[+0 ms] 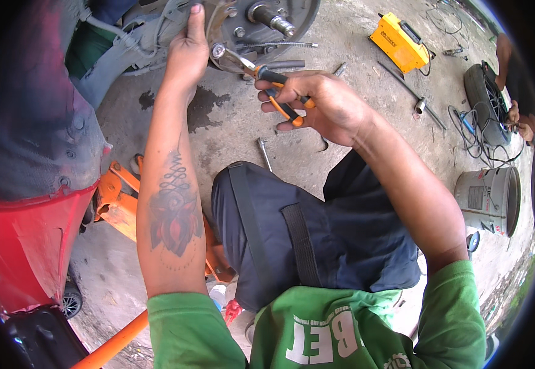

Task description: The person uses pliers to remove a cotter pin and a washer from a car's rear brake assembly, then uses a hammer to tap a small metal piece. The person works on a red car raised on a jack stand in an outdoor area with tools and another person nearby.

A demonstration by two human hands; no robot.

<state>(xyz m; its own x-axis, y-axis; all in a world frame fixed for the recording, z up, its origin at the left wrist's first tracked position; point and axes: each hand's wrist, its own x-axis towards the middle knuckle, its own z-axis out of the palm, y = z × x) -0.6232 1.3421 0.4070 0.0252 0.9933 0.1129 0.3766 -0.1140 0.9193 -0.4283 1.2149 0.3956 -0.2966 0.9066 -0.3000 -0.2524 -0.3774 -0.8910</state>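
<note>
My right hand (332, 104) grips a pair of pliers (286, 112) with orange and black handles, which stand apart. Its jaws reach to a small round metal cap (219, 50) at the lower left of a drum brake; whether they clamp it I cannot tell. My left hand (188, 55) is at the left edge of this brake, thumb stretched upward, with its other fingers hidden behind. Above the pliers, a threaded spindle (271, 18) juts from the hub in front of the dark backing plate (307, 15). A thin coil spring (279, 45) runs across its lower part.
A socket wrench (265, 154) lies on the concrete before my knees. Farther right are a yellow machine (399, 43), a long bar (412, 86), a wheel (487, 101) beside another person, and a bucket (487, 200). An orange jack (117, 200) stands left, by a red car panel (31, 246).
</note>
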